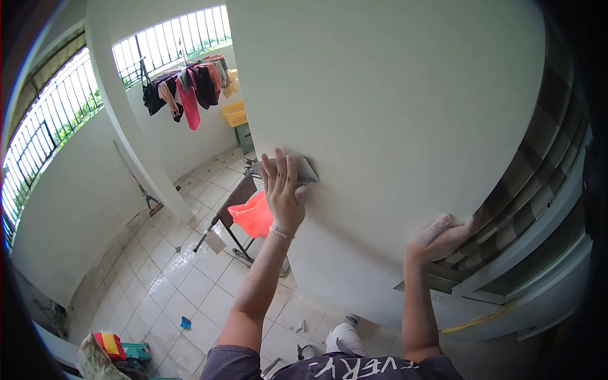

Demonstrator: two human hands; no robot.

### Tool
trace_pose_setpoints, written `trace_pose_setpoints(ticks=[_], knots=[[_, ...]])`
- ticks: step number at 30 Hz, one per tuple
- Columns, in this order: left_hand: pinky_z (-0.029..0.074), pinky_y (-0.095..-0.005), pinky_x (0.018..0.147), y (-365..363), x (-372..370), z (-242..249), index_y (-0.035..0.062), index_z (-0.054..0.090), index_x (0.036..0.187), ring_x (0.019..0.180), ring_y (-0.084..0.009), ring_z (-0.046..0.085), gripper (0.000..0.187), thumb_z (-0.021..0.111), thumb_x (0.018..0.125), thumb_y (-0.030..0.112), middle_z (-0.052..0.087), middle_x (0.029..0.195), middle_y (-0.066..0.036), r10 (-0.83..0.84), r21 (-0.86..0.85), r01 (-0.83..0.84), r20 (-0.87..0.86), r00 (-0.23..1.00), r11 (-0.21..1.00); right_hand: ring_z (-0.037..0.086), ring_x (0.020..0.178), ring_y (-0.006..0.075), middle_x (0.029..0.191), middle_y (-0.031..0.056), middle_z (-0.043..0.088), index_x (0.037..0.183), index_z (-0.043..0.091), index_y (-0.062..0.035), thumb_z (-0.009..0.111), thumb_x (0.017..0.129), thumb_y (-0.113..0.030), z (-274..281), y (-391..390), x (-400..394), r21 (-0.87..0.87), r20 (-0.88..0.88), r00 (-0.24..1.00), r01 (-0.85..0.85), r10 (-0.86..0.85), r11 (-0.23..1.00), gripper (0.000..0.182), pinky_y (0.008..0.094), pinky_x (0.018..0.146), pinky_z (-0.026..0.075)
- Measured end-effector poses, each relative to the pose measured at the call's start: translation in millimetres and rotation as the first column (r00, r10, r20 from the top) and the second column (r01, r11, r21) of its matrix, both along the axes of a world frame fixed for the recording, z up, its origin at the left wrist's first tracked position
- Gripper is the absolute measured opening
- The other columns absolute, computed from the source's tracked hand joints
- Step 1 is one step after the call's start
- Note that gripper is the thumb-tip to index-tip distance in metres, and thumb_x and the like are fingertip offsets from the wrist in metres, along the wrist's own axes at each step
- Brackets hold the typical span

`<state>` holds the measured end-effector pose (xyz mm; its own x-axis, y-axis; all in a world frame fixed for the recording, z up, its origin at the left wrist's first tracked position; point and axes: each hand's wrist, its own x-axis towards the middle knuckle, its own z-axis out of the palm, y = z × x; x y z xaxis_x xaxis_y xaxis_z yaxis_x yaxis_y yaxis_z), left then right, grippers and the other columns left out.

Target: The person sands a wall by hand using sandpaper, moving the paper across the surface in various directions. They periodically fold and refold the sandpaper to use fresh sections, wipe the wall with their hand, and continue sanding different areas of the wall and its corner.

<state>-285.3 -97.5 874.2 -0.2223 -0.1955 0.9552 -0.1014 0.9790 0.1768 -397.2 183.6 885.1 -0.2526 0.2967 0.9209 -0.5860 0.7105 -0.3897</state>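
Left hand [283,196]: grasping a grey plate [308,170], with the fingers extended over it and the thumb near its lower edge. The plate lay against the white wall [380,126], close to that wall's left edge; the fingers' exact hold on its far side could not be told. Right hand [440,239]: released, no object visible in it, set at the lower right edge of the wall, with the thumb raised and pale residue on its tip. The 2 hands were well apart.

Left wrist: 1 pale bracelet [282,234] noted.

Just beyond the wall's left edge, 1 red plastic bag [251,215] was partly hidden by the left hand and rested by a brown table [238,195]. To the right of the wall, a checked curtain [538,171] hung by a window frame [506,269].

Farther back, left of the wall: hanging clothes [190,88], 1 yellow basket [235,114] above 1 green bin [244,137], and 1 white column [126,114]. Well left of the wall, 1 long-handled tool [154,204] leaned with its head near the floor. Below and left of the wall, 1 small blue packet [185,323] lay on the tiled floor [196,275].
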Motion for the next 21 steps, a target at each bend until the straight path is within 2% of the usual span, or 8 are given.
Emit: trace_pose_setpoints(ticks=[3, 6, 9, 10, 12, 17, 19, 21], knots=[[0.017, -0.0596, 0.123, 39, -9, -66, -0.0015, 0.036, 0.155, 0.153, -0.0497, 0.014, 0.067, 0.039, 0.107, 0.045, 0.026, 0.165, -0.025, -0.036, 0.192, 0.042, -0.035, 0.999, 0.980, 0.056, 0.116, 0.0460, 0.129, 0.0327, 0.049, 0.141, 0.035, 0.0108, 0.031, 0.109, -0.047, 4, -2, 2, -0.009, -0.023, 1.000, -0.004, 0.004, 1.000, 0.066, 0.0521, 0.093, 0.046], [0.014, -0.0601, 0.123, 48, -9, -103, -0.0030, 0.034, 0.156, 0.153, -0.0505, 0.013, 0.067, 0.045, 0.106, 0.040, 0.025, 0.164, -0.027, -0.057, 0.218, 0.055, 0.002, 0.998, 0.974, 0.056, 0.118, 0.0464, 0.132, 0.0334, 0.048, 0.142, 0.034, 0.0109, 0.032, 0.109, -0.047, 2, -1, 4, -0.004, 0.000, 1.000, -0.030, 0.030, 1.000, 0.066, 0.0523, 0.094, 0.046], [0.014, -0.0613, 0.123, 40, -13, -60, -0.0025, 0.035, 0.156, 0.154, -0.0497, 0.013, 0.061, 0.050, 0.104, 0.026, 0.026, 0.165, -0.026, -0.053, 0.271, 0.074, -0.083, 0.995, 0.960, 0.056, 0.118, 0.0468, 0.132, 0.0337, 0.048, 0.142, 0.034, 0.0110, 0.032, 0.109, -0.047, 6, 0, 4, -0.006, -0.020, 0.998, -0.058, 0.057, 0.998, 0.066, 0.0529, 0.094, 0.046], [0.015, -0.0613, 0.122, 36, -14, -37, -0.0013, 0.038, 0.155, 0.154, -0.0488, 0.014, 0.057, 0.050, 0.102, 0.015, 0.027, 0.165, -0.023, -0.010, 0.254, 0.036, -0.104, 0.995, 0.967, 0.056, 0.118, 0.0468, 0.132, 0.0339, 0.048, 0.142, 0.033, 0.0112, 0.032, 0.109, -0.046, 5, 0, 4, -0.003, -0.016, 0.999, -0.051, 0.051, 0.999, 0.066, 0.0529, 0.094, 0.046], [0.014, -0.0579, 0.124, 24, -16, 5, -0.0056, 0.042, 0.151, 0.154, -0.0472, 0.015, 0.051, 0.040, 0.101, 0.003, 0.030, 0.163, -0.025, -0.012, 0.182, 0.042, -0.159, 0.987, 0.982, 0.056, 0.118, 0.0468, 0.133, 0.0343, 0.048, 0.142, 0.033, 0.0116, 0.032, 0.109, -0.046, 3, -1, 5, -0.002, 0.003, 0.999, -0.037, 0.037, 0.999, 0.066, 0.0530, 0.094, 0.046], [0.018, -0.0548, 0.124, 20, -20, 97, -0.0027, 0.045, 0.150, 0.153, -0.0434, 0.021, 0.048, 0.040, 0.103, 0.003, 0.038, 0.161, -0.019, -0.021, 0.096, 0.047, -0.259, 0.966, 0.994, 0.055, 0.119, 0.0472, 0.133, 0.0353, 0.047, 0.143, 0.033, 0.0126, 0.034, 0.109, -0.045, 0, 0, 3, 0.016, -0.001, 0.999, -0.041, 0.041, 0.999, 0.066, 0.0531, 0.095, 0.045], [0.021, -0.0590, 0.122, 23, -22, 70, 0.0003, 0.044, 0.152, 0.151, -0.0468, 0.024, 0.055, 0.045, 0.097, -0.002, 0.040, 0.159, -0.021, -0.079, 0.095, 0.104, -0.238, 0.968, 0.990, 0.055, 0.120, 0.0472, 0.134, 0.0355, 0.047, 0.143, 0.032, 0.0127, 0.034, 0.109, -0.044, 0, 1, 5, 0.008, 0.014, 0.999, -0.048, 0.048, 0.999, 0.067, 0.0531, 0.096, 0.045], [0.023, -0.0613, 0.121, 31, -23, -8, -0.0029, 0.051, 0.146, 0.149, -0.0485, 0.029, 0.053, 0.048, 0.092, -0.004, 0.047, 0.154, -0.023, -0.116, 0.093, 0.134, -0.180, 0.977, 0.987, 0.054, 0.120, 0.0473, 0.135, 0.0355, 0.047, 0.144, 0.032, 0.0128, 0.033, 0.109, -0.044, 5, -1, 6, -0.007, -0.006, 0.998, -0.061, 0.061, 0.998, 0.067, 0.0530, 0.097, 0.045]])
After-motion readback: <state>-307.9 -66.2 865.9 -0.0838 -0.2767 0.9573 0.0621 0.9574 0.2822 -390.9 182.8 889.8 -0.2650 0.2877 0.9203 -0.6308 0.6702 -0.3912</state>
